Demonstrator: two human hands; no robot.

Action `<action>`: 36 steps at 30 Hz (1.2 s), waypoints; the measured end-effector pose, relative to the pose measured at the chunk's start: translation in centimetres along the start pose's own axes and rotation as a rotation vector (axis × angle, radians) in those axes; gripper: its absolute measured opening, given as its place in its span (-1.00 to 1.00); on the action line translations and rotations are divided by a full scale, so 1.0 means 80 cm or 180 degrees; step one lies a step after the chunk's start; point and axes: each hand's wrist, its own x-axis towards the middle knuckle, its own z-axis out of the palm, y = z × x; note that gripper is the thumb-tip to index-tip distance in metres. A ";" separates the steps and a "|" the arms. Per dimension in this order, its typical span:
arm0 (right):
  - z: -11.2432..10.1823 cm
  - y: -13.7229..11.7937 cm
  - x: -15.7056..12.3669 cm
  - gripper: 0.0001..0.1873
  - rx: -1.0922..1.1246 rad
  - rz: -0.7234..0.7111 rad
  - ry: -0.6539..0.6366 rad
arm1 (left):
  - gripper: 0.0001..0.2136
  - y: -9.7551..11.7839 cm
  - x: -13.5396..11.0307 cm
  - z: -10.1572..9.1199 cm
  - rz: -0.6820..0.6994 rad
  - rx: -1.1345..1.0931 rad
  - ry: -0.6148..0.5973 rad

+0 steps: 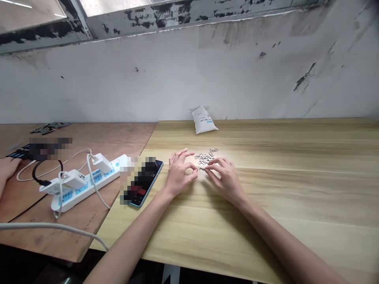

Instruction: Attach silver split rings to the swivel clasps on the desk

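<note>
A small metal clasp (201, 169) is held between my two hands, just above the light wood table. My left hand (179, 175) pinches its left end with thumb and index finger, the other fingers raised and spread. On the other end, the thumb and fingertips of my right hand (227, 179) are closed. Right behind the fingertips lies a loose pile of silvery metal clasps and rings (203, 159). A few more clasps (212, 151) trail off at the pile's far right. The fine shape of the held piece is too small to make out.
A white plastic packet (204, 121) lies near the wall. Left of my left hand is a phone (146, 183), partly blurred out. On the adjoining brown table are a power strip (89, 183) with chargers and cables, and another person's hand (10, 167).
</note>
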 end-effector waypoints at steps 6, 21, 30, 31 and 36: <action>0.003 0.001 0.000 -0.82 0.0200 0.0328 -0.0097 | -0.92 0.000 -0.001 0.000 0.0259 0.0202 0.0165; -0.005 -0.007 0.000 -0.90 -0.0108 -0.0349 0.0011 | -0.92 -0.004 -0.001 -0.002 0.0318 0.0359 0.0097; -0.001 -0.004 0.000 -0.87 -0.0216 -0.0763 0.0052 | -0.94 -0.002 -0.001 -0.002 0.0090 -0.0115 0.0082; -0.001 -0.004 0.000 -0.87 -0.0238 -0.0773 0.0037 | -0.94 -0.002 -0.001 -0.001 0.0069 -0.0182 0.0072; -0.003 -0.002 -0.001 -0.87 -0.0362 -0.0851 -0.0254 | -0.95 -0.004 -0.002 0.001 0.0129 -0.0463 -0.0067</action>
